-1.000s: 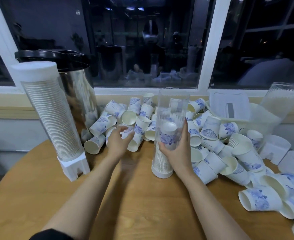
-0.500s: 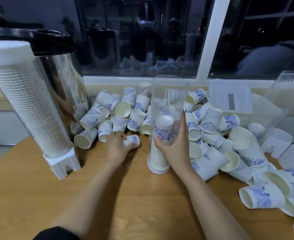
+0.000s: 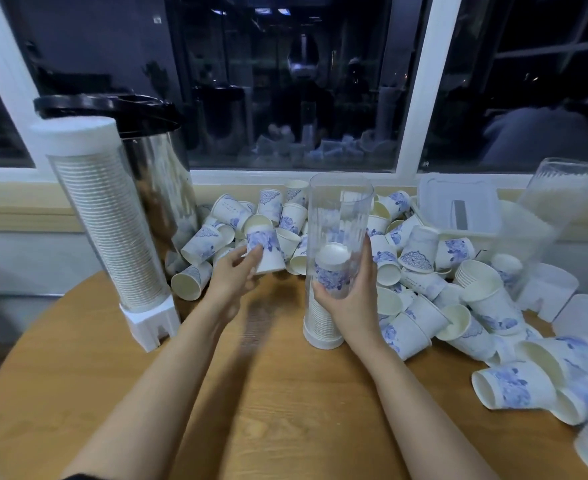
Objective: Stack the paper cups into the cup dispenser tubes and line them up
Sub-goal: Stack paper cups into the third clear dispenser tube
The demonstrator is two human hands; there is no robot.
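Holding one paper cup (image 3: 265,252) upside down, the left hand (image 3: 232,277) is hanging just left of the clear tube (image 3: 339,213). Its fingers are curling around the cup's side, rim pointing down. The cup is sitting lower than the tube's open top.

The right hand (image 3: 349,296) is wrapping around the middle of that tube, fingers and thumb gripping it while it's standing upright on its white cap on the wooden surface (image 3: 285,410). Inside, a short stack of cups (image 3: 330,271) is filling the lower part, and the rest is just see-through.

Stuff crowding around: a big heap of loose cups (image 3: 414,261) is lying behind and to the right of the tube. Some are tipped on their sides, some nested, and a few are lying right up by the tube's base and the right wrist. More are spilling toward the near right edge.

Over on the left, a full tube (image 3: 109,230) with a white cap is standing on a white stand (image 3: 150,323), looking tilted, well apart from both hands. A shiny metal urn (image 3: 157,188) with a black lid is sitting right behind it.

Far right, another tube (image 3: 562,192), partly loaded, is leaning by a clear plastic box (image 3: 459,209), with spare white stands (image 3: 549,289) lying next to it. A dark window (image 3: 285,81) is running along the back.
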